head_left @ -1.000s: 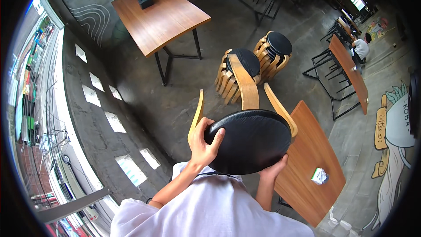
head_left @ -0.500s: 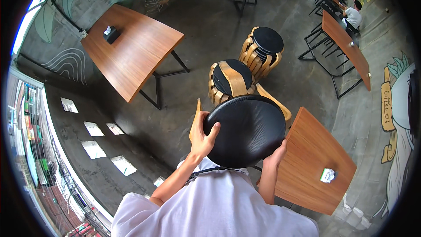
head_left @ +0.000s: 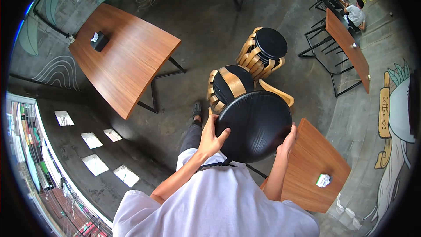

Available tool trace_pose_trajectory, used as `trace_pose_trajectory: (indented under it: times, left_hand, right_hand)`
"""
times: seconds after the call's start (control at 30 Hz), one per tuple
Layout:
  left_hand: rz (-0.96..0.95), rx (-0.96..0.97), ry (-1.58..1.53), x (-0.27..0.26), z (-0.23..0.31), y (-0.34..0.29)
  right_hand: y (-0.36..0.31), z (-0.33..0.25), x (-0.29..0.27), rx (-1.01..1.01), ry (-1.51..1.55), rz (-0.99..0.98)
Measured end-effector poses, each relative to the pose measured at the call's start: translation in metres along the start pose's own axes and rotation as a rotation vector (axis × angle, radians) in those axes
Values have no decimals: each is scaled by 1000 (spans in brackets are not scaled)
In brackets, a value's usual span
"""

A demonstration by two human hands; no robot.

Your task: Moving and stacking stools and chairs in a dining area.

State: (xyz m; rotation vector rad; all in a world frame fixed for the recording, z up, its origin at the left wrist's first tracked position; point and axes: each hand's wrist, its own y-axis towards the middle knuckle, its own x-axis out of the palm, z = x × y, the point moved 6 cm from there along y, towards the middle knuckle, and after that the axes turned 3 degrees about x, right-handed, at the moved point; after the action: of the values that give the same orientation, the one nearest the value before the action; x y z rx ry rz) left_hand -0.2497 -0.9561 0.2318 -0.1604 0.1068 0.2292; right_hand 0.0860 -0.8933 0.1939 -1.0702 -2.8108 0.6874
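Between my hands, in front of my body, is a stool [head_left: 254, 127] with a round black seat and bent light-wood legs that show past its far rim. My left hand [head_left: 214, 139] grips the left rim, its thumb lying on top of the seat. At the right rim my right hand [head_left: 287, 138] has hold too, with some fingers hidden by the seat. Just beyond stands a stack of similar stools [head_left: 221, 91], a bent wooden strip crossing over its black seat. A second stack of stools [head_left: 271, 44] is close behind it, slightly right.
A brown wooden table [head_left: 127, 52] with a black tissue box [head_left: 99, 41] stands at the left. Near my right arm is another table [head_left: 307, 162] bearing a small tissue pack [head_left: 323, 180]. Farther right, a seated person [head_left: 355, 15] is by a long table [head_left: 346, 46].
The held stool has shifted a little right with both my hands, its seat tilting slightly. My left foot and dark trouser leg have come into view on the floor.
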Motion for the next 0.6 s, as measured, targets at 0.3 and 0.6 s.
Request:
trace_pose_trajectory:
  times: [0.3, 0.6]
  left_hand:
    - [-291, -86, 161, -29, -16, 114]
    - [-567, -259, 351, -37, -54, 207]
  right_hand:
    - [36, -25, 107, -89, -171, 71]
    - [98, -13, 191, -190, -337, 94]
